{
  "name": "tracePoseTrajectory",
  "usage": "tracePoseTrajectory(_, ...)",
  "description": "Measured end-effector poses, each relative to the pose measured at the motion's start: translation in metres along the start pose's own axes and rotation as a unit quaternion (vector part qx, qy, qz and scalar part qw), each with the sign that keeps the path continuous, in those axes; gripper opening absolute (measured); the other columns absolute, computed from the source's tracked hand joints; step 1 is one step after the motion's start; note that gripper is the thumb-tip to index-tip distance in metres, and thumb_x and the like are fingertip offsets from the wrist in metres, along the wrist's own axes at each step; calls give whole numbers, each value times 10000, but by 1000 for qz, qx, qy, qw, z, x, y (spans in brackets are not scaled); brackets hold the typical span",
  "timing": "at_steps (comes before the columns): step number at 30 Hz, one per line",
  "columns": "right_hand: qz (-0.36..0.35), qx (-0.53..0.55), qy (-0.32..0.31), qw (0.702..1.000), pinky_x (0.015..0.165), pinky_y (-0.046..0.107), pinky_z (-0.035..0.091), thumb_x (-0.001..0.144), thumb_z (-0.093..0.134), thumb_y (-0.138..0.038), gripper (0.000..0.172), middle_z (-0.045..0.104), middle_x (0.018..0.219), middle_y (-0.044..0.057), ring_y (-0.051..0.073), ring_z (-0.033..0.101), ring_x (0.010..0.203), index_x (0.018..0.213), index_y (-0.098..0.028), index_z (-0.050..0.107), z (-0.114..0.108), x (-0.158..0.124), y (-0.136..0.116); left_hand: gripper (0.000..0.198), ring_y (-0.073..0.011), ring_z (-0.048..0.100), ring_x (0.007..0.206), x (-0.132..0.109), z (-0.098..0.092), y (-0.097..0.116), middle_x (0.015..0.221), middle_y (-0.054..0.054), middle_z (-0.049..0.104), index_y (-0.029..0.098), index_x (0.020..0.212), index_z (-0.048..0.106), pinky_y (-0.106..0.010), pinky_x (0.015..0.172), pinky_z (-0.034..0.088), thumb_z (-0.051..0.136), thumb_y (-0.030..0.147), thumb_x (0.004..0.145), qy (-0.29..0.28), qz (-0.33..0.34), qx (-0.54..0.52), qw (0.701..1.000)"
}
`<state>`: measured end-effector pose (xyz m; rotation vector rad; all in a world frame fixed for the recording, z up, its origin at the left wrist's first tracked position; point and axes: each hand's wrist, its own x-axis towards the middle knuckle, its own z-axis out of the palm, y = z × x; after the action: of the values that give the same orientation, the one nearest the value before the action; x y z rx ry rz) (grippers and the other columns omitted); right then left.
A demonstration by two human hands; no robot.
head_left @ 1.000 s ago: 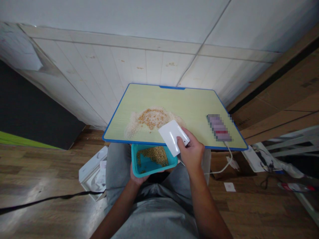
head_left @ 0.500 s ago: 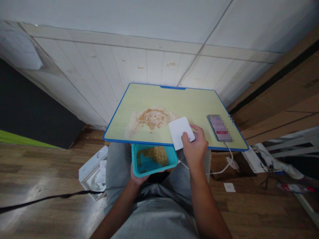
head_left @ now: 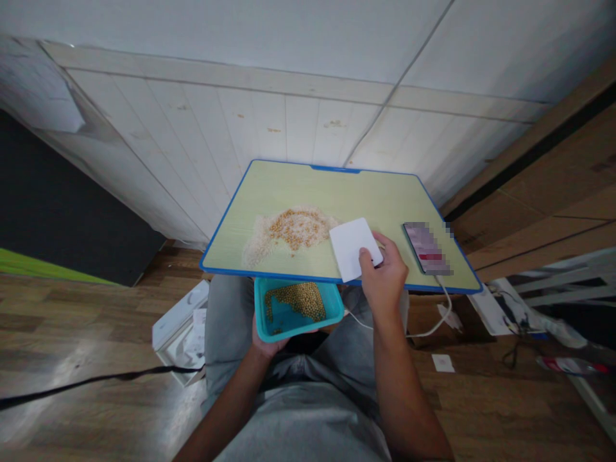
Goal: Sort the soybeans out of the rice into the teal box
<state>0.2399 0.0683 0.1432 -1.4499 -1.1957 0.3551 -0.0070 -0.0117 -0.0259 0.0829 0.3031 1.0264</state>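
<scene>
On the nearer part of the pale green table point(head_left: 375, 192), left of its middle: a spread pile point(head_left: 301, 232) of whitish grains point(head_left: 258, 241) mixed with yellow-orange beads point(head_left: 285, 223). Long axis runs roughly sideways, its left end slanting toward the near edge.

Right grip point(head_left: 387, 276): clasping a white card point(head_left: 352, 248), thumb on top, fingers mostly hidden behind it. Card at the pile's right end, above or on the near side of the table; cannot tell whether it touches the grains, nor whether it is lifted.

Left grip point(head_left: 268, 346): cupping a teal container point(head_left: 287, 317) from below, fingers largely out of sight. Container sits just below the table's near edge, over the lap point(head_left: 227, 327), mouth upward; gold-coloured beads point(head_left: 310, 300) gathered toward its far and right sides.

Relation that matters: pile lies left of the right grip and a little beyond it, card between the two. Right grip is the nearer one, over the table; left grip is lower, outside the near edge, with the container on the near side of the pile. Phone point(head_left: 427, 248) to the right of the right grip, white cable point(head_left: 451, 299) trailing off the near edge.
</scene>
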Motion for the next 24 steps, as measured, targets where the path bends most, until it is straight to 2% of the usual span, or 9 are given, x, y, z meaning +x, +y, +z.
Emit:
tracePoseTrajectory(2, -12, -5, 6, 1000, 619, 298, 525, 868, 680, -348, 445, 833, 921, 97, 190, 685, 672, 1245, -135, 780, -1, 5, 0, 690, -439, 349, 1667, 1, -6, -1, 1539, -59, 735, 384, 1482, 715, -837, 1296, 98, 304, 726, 1046, -43, 6, -15, 999)
tracePoseTrajectory(5, -35, -13, 10, 999, 678, 317, 559, 853, 681, -338, 444, 845, 1001, 114, 207, 718, 744, 1233, -141, 797, -3, 14, 0, 758, -460, 366, 1652, 3, -12, -1, 1533, -96, 736, 332, 1493, 711, -875, 1272, 38, 254, 741, 1048, -72, 1, -27, 997)
tracePoseTrajectory(10, -38, -41, -16, 998, 669, 336, 563, 836, 681, -347, 446, 850, 1002, 111, 214, 708, 718, 1216, -159, 821, -3, 20, -2, 771, -450, 435, 1618, 4, -17, -1, 1544, -110, 726, 325, 1530, 678, -895, 1257, 73, 202, 722, 1071, -115, -1, -50, 992)
tracePoseTrajectory(15, -29, -2, -44, 999, 757, 372, 610, 844, 675, -332, 438, 844, 1087, 121, 252, 752, 843, 1217, -154, 819, -3, 15, 1, 815, -464, 457, 1598, 5, -18, -1, 1570, -125, 703, 306, 1578, 630, -902, 1247, 101, 167, 742, 1068, -134, -4, -65, 989)
tracePoseTrajectory(18, -30, 4, -28, 999, 825, 395, 622, 857, 676, -335, 440, 840, 1124, 128, 269, 767, 910, 1238, -159, 807, -3, 14, 4, 798, -468, 464, 1594, 5, -20, -1, 1597, -129, 679, 324, 1605, 596, -913, 1237, 87, 162, 729, 1072, -139, -11, -70, 988)
tracePoseTrajectory(21, -35, -21, -14, 999, 806, 407, 618, 855, 682, -343, 446, 844, 1101, 137, 270, 759, 859, 1244, -164, 804, -3, 16, 5, 794, -456, 431, 1618, 5, -19, -1, 1605, -121, 673, 319, 1602, 601, -892, 1255, 71, 169, 726, 1074, -143, -13, -71, 987)
tracePoseTrajectory(24, -34, -33, -30, 998, 750, 387, 609, 859, 686, -344, 430, 847, 1060, 127, 253, 739, 797, 1232, -170, 809, -2, 18, 6, 798, -440, 405, 1637, 4, -16, -1, 1595, -108, 682, 315, 1579, 628, -864, 1278, 80, 166, 727, 1075, -145, -10, -71, 987)
